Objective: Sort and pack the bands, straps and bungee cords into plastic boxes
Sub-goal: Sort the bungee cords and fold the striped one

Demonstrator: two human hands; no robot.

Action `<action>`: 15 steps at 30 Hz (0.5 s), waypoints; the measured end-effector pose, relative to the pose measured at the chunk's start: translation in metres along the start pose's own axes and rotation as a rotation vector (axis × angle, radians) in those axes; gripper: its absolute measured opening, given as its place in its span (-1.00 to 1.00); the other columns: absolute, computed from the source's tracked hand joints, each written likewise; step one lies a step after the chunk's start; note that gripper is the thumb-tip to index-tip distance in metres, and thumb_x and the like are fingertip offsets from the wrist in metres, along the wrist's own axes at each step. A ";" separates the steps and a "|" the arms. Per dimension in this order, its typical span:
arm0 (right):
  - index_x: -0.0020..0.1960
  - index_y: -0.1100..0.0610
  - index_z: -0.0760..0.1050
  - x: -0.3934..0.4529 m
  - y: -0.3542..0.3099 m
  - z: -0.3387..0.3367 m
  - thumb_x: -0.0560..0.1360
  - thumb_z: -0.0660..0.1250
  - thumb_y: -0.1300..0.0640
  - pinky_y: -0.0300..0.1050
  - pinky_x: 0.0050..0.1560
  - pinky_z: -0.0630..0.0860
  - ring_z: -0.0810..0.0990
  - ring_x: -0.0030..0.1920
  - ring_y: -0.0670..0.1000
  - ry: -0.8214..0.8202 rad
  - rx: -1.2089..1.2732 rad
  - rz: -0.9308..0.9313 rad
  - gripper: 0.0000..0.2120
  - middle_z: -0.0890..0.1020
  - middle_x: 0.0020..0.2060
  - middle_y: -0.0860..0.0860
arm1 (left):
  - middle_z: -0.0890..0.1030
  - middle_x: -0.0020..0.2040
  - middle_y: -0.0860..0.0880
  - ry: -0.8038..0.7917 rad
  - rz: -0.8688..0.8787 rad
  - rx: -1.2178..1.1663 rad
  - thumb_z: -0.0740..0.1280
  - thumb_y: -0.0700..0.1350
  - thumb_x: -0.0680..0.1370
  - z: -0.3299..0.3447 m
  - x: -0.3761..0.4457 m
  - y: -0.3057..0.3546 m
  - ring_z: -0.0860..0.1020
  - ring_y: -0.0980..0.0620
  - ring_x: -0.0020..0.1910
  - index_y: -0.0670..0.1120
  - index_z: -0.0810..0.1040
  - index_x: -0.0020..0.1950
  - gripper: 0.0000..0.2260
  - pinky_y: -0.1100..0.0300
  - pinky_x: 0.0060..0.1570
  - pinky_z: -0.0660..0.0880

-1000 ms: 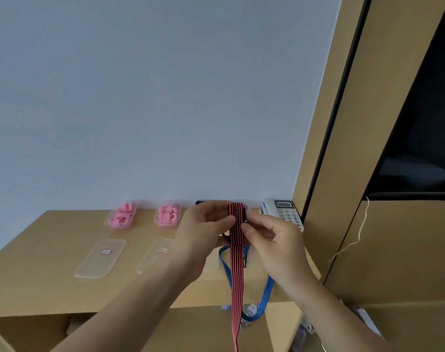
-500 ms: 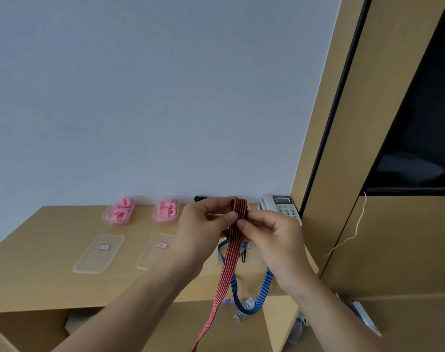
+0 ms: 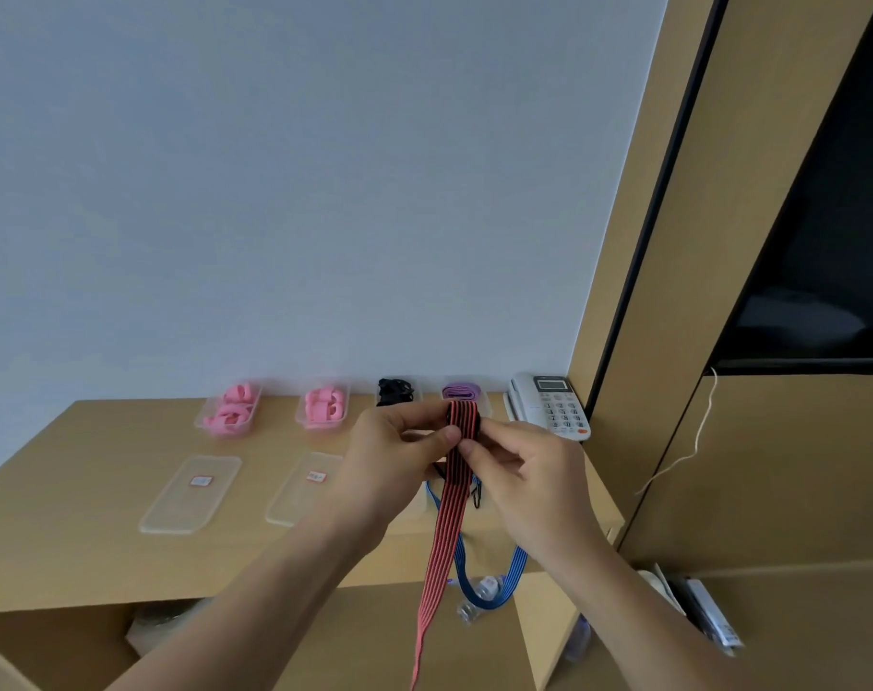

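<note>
I see both hands raised together over the counter's (image 3: pixel 50 556) right end: the left hand (image 3: pixel 394 461) and right hand (image 3: pixel 529 471) pinch the folded top of a red-and-black striped strap (image 3: pixel 444 531), whose tail hangs past the front edge.

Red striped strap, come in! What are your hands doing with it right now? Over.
Both hands, left and right, pinch the red striped strap at its folded top. Tail hangs below the desk edge. Blue strap dangles behind; nothing blocking.
</note>
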State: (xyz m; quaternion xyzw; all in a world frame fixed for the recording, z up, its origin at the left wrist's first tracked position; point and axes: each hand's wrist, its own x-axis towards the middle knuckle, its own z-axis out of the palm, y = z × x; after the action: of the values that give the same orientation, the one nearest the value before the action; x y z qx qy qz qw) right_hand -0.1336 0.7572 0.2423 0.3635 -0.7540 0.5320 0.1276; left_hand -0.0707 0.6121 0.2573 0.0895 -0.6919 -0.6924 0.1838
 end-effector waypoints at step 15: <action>0.07 -0.11 0.68 0.006 0.013 -0.015 0.38 0.51 0.18 0.16 0.14 0.62 0.70 0.03 -0.04 -0.082 0.342 0.267 -0.68 0.74 -0.03 -0.08 | 0.68 0.10 -0.28 -0.239 -0.306 -0.128 0.25 0.30 0.55 0.003 -0.001 -0.024 0.67 -0.16 0.08 -0.20 0.68 0.11 -0.43 -0.14 0.25 0.55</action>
State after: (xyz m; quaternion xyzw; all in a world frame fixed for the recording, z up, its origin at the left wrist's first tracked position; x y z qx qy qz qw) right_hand -0.1496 0.7703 0.2425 0.2981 -0.6989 0.6490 -0.0383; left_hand -0.0738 0.6143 0.2330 0.0989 -0.6418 -0.7605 -0.0015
